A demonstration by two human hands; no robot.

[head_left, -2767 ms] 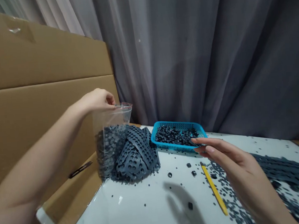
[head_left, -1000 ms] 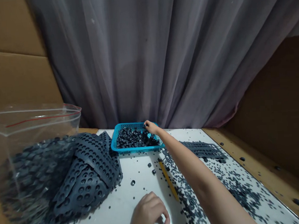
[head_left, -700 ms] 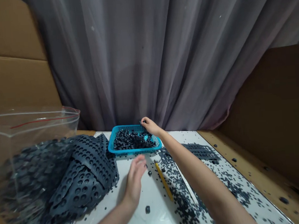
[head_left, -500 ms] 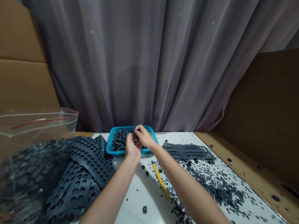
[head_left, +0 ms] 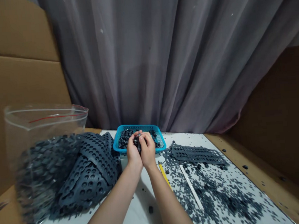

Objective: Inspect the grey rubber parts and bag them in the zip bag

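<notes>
My left hand (head_left: 133, 152) and my right hand (head_left: 147, 150) meet just above a blue plastic mesh basket (head_left: 140, 127), fingers curled around a small clump of dark rubber pieces (head_left: 137, 144). The clump is mostly hidden by my fingers. The basket holds a heap of similar dark rings (head_left: 123, 136). To the left stands a clear zip bag (head_left: 46, 115) packed with grey perforated rubber sheets (head_left: 92, 173), which spill out toward the basket.
A yellow stick (head_left: 164, 174), a white strip (head_left: 191, 191) and a perforated grey sheet (head_left: 194, 155) lie among scattered dark pieces on the white table (head_left: 133, 218). Cardboard panels (head_left: 19, 77) and a grey curtain (head_left: 145, 57) rise behind; a wooden surface (head_left: 258, 176) lies right.
My hands have come together over the basket, closing around the dark pieces. Earlier, my left hand held the bag's top edge. The view has swung left and down, and the bag now stands at left.
</notes>
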